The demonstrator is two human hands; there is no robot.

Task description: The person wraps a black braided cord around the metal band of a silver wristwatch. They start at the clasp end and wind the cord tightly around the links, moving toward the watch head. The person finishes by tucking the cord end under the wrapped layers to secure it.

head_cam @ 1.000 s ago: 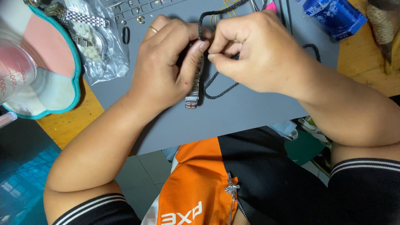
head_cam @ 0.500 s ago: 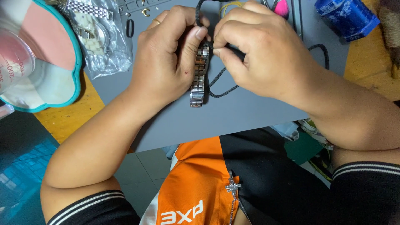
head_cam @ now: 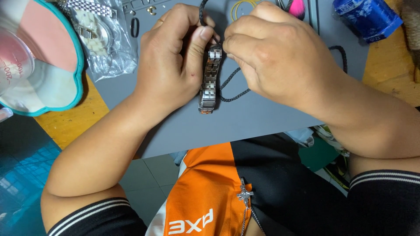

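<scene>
Above the grey mat point(head_cam: 262, 118), the left hand point(head_cam: 175, 57) clasped a steel watch bracelet point(head_cam: 210, 81), thumb pressed on its upper links. The right hand point(head_cam: 275, 52) pinched a black braided cord point(head_cam: 234, 89) just beside the bracelet's top. Left of the mat's far corner lay a clear plastic bag point(head_cam: 103, 39).

Small repair workbench, grey work mat point(head_cam: 262, 118) on wooden tabletop point(head_cam: 70, 122), bagged watch bands point(head_cam: 98, 30), scattered small parts point(head_cam: 151, 8)

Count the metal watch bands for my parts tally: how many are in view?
2: one metal watch band held between the left hand and right hand; another in the clear plastic bag, top left. Others may be hidden.
</scene>
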